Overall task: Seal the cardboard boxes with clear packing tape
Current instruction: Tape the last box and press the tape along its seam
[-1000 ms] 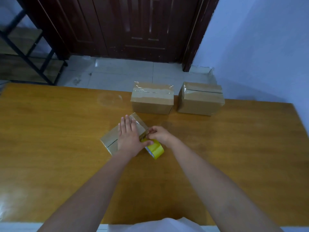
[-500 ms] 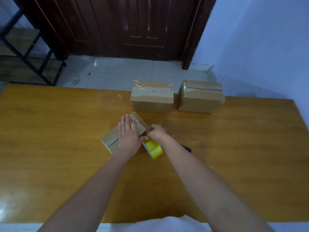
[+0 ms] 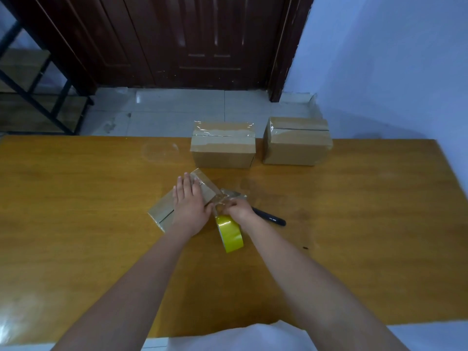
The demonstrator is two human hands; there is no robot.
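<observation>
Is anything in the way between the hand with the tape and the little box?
Nothing visible is. The right hand holds the tape roll right beside the small box, a clear strip of tape already bridging them. The left hand lies flat on the box's top, left of that strip.

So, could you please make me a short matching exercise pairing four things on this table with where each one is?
Things:
1. left hand
2. tape roll
3. cutter
4. two taped boxes

Places:
A. far edge of the table
B. flat on the near box
C. behind the right forearm
D. below the right hand

Pairs: 1-B, 2-D, 3-C, 4-A
</observation>
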